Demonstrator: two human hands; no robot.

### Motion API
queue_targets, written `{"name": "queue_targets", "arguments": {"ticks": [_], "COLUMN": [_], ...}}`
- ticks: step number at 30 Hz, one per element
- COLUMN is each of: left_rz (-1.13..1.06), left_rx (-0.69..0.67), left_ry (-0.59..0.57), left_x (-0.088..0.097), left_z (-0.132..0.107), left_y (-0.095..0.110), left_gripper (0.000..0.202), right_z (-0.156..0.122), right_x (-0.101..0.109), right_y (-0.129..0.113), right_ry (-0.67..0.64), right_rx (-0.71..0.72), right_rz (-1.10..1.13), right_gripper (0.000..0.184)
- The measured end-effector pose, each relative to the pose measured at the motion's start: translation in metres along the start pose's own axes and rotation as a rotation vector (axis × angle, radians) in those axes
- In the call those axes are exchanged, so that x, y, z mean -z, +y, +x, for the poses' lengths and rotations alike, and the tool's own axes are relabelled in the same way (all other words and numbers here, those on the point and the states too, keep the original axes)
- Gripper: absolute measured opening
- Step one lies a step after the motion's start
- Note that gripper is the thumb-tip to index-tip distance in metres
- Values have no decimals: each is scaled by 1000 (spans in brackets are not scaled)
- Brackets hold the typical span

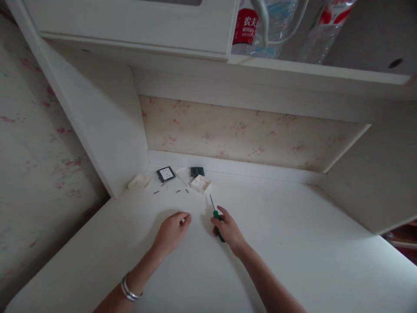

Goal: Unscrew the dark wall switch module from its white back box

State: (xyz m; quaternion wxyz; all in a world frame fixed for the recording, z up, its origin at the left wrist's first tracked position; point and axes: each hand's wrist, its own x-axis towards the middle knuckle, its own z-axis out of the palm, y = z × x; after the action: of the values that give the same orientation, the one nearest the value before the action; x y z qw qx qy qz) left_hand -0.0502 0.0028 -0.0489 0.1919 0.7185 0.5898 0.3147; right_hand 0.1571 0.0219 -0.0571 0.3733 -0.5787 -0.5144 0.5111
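My right hand (228, 229) is closed around a green-handled screwdriver (215, 214), its metal shaft pointing away from me toward the wall. My left hand (172, 230) rests on the white desk (293, 243) just to the left, fingers curled with the thumb against the fingertips; I cannot make out anything in it. Beyond the hands lie a white mounting box (200, 183), a dark socket faceplate (166, 174), a small dark socket module (197, 171), a white cover plate (139, 181) and several small screws (177, 190).
A white side panel (97, 130) stands at the left and another at the right. Floral wallpaper (244, 134) backs the desk. An overhead shelf (293, 69) carries plastic water bottles (247, 26). Bracelets sit on my left wrist.
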Motion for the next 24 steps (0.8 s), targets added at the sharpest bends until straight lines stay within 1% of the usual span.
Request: {"name": "queue_targets", "arguments": {"ticks": [2, 5, 7, 8, 10, 11, 13, 15, 16, 17, 18, 20, 21, 22, 24], "left_rz": [-69, -175, -263, -306, -359, -365, -352, -321, -286, -227, -139, 100, 222, 323, 477], "left_rx": [34, 89, 155, 192, 244, 253, 258, 286, 301, 308, 300, 245, 225, 213, 188], "left_ry": [-23, -22, -10, -9, -7, 1, -13, -82, -112, -115, -80, 69, 112, 120, 80], "left_x": [-4, -5, -2, 1, 10, 15, 28, 40, 45, 50, 55, 62, 65, 68, 72], "left_z": [-8, -16, -22, -26, -33, -38, -46, -52, -55, -57, -58, -58, -58, -58, -58], "left_y": [6, 6, 2, 0, -6, -9, -14, -19, -22, -27, -32, -47, -55, -63, -77], "left_gripper": [34, 37, 41, 45, 53, 56, 59, 59, 58, 55, 52, 44, 42, 41, 41], "right_z": [-6, -17, -28, -34, -47, -53, -62, -66, -67, -67, -66, -63, -61, -59, -56], "right_x": [-11, -31, -46, -54, -69, -76, -89, -97, -99, -101, -101, -96, -91, -85, -69], "right_y": [2, -1, -7, -11, -20, -24, -28, -28, -26, -23, -19, -10, -4, 2, 14], "right_ry": [8, -51, -149, -216, -392, -485, -630, -718, -740, -740, -715, -602, -539, -480, -393], "right_rx": [30, 89, 136, 163, 197, 175, 75, -23, -54, -72, -81, -72, -58, -38, -4], "right_rz": [72, 108, 101, 120, 252, 354, 563, 708, 736, 734, 705, 610, 565, 527, 469], "right_gripper": [51, 36, 30, 32, 40, 44, 51, 59, 63, 66, 68, 66, 63, 58, 50]}}
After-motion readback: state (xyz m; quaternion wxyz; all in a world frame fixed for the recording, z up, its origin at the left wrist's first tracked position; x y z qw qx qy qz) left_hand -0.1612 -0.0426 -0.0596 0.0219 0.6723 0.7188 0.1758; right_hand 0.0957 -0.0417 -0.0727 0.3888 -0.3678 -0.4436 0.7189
